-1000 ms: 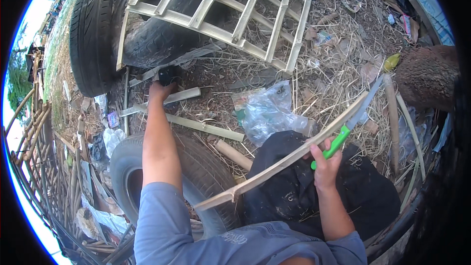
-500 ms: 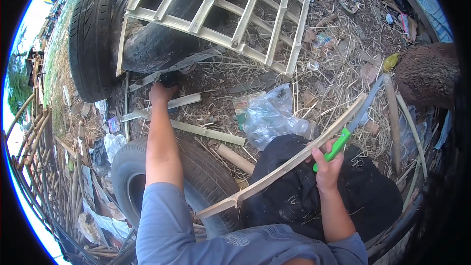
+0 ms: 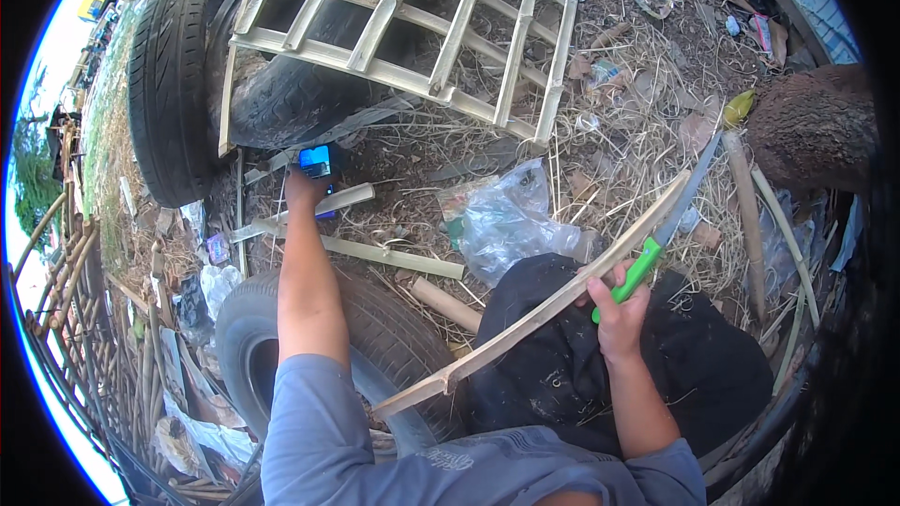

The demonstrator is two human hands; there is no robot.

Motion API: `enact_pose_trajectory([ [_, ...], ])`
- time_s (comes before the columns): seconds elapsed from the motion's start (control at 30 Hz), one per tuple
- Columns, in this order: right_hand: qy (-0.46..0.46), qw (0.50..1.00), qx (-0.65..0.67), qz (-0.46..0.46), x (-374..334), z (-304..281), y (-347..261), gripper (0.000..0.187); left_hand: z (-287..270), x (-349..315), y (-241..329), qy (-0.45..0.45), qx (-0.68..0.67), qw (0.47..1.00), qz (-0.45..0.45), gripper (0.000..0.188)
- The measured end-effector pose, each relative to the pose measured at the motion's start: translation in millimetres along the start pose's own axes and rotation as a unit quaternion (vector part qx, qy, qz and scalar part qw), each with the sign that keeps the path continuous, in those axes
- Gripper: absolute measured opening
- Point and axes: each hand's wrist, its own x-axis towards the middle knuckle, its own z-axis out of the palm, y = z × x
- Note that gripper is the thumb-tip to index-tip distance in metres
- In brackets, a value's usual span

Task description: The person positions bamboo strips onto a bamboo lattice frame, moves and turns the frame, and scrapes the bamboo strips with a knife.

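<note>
- Standing tyre (image 3: 169, 94), left edge.
- Left hand (image 3: 305, 189) at a phone (image 3: 317, 161), screen lit, low near the ground; cannot tell whether its grip is closed.
- Pale slat lattice (image 3: 394, 78) beyond.
- Clear plastic bag (image 3: 511, 220), mid-view.
- Right hand (image 3: 621, 323): grip clenched round green-handled knife (image 3: 652, 248) and long pale strip (image 3: 506, 339), over black cloth (image 3: 534, 370).
- Tree trunk (image 3: 816, 126), far right.

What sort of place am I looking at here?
Probably an outdoor yard or makeshift work spot: littered dirt ground, a rough-barked tree trunk at right, and loose car tires at left.
</note>
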Motion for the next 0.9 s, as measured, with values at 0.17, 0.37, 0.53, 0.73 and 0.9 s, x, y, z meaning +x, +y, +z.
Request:
enact_pose_trajectory([
  [0.17,-0.005,1.000,-0.009,-0.023,0.5,-2.4,1.3,0.030,7.5,6.1,-3.3,0.014,-0.021,1.000,-0.005,0.101],
  [0.37,-0.001,0.999,-0.006,-0.037,-0.5,-0.3,3.0,0.027,-29.7,-4.8,18.6,-0.102,0.047,0.994,0.000,0.112],
  [0.53,-0.002,0.998,0.015,-0.056,1.1,-2.5,5.4,0.029,-129.3,-129.9,112.3,-0.221,-0.049,0.935,0.271,0.060],
  [0.73,-0.027,0.993,0.081,-0.085,-3.8,-6.6,-18.0,0.028,-166.7,-314.9,159.4,-0.479,-0.068,0.784,0.389,0.037],
  [0.9,-0.089,0.993,-0.007,-0.078,-6.9,-27.6,-46.5,0.022,-127.5,-360.9,140.7,-0.611,-0.290,0.691,0.255,0.032],
])
